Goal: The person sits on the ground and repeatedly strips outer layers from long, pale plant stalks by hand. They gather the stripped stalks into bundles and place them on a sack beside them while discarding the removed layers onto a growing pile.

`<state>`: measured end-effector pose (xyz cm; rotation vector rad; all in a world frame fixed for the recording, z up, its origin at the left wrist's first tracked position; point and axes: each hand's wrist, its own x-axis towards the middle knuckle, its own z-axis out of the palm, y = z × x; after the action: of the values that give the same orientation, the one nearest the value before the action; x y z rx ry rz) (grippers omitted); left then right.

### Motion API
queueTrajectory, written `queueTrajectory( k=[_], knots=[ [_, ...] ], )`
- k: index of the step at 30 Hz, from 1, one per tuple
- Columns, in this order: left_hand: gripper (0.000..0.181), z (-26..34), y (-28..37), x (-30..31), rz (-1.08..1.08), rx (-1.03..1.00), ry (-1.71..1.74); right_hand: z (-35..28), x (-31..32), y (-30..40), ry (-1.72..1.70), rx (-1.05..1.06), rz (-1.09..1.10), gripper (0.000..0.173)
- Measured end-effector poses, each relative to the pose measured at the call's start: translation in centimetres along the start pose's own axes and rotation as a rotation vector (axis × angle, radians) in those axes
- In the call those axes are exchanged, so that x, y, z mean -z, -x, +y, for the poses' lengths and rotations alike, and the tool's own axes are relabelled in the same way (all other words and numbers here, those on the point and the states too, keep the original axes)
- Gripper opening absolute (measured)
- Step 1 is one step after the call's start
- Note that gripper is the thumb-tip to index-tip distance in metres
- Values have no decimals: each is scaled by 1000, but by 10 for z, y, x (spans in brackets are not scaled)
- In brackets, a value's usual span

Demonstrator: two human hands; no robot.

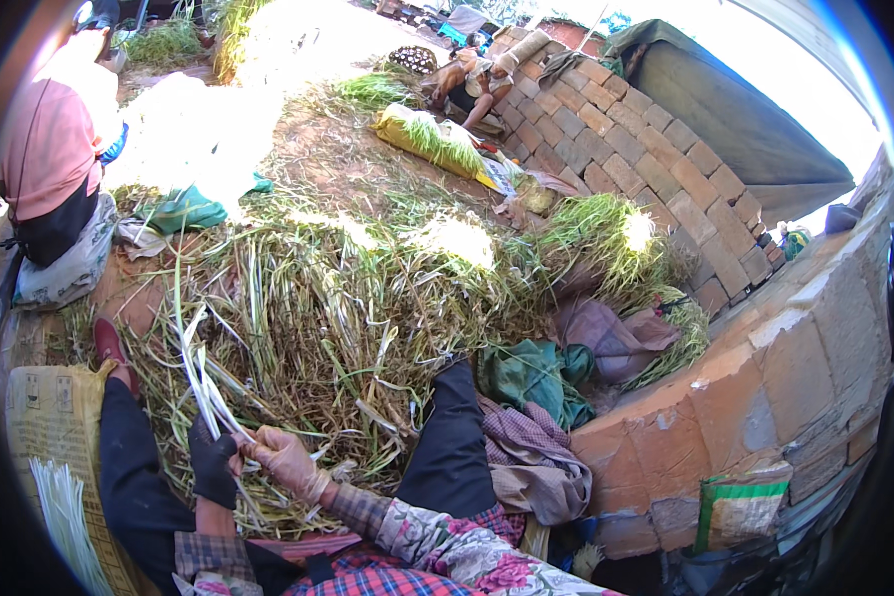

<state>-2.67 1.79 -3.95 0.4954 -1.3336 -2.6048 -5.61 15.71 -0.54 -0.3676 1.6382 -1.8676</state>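
Observation:
My left hand (214, 463), in a dark fingerless glove, is closed around a few long plant stalks (203, 380) with white lower parts and green ends. My right hand (287, 458), in a thin pale glove, pinches the same stalks just right of the left hand. Between my legs and beyond them lies a large heap of green and dry brown stalks (313, 313). On a yellow printed sack (52, 395) at my left rests a bundle of trimmed whitish stalks (67, 521).
A person in pink (48, 149) sits at upper left; another person (477, 86) crouches by the brick wall (641, 149). Green cloth (529, 376) and checked cloth (536, 462) lie beside my right leg. A low brick wall (685, 439) runs along the right. A filled yellow sack (417, 141) lies further back.

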Motion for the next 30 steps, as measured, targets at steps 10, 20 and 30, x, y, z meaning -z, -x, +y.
queueTrajectory(
  k=[10, 20, 30],
  knots=[
    [39, 4, -6, 40, 56, 29, 130, 17, -3, 5, 72, -194, -148, 13],
    [28, 57, -19, 117, 295, -184, 147, 95, 134, 15, 963, -222, 30, 16],
    [49, 35, -14, 61, 204, -112, 252, 15, 89, 6, 528, 119, 43, 52]
  ],
)
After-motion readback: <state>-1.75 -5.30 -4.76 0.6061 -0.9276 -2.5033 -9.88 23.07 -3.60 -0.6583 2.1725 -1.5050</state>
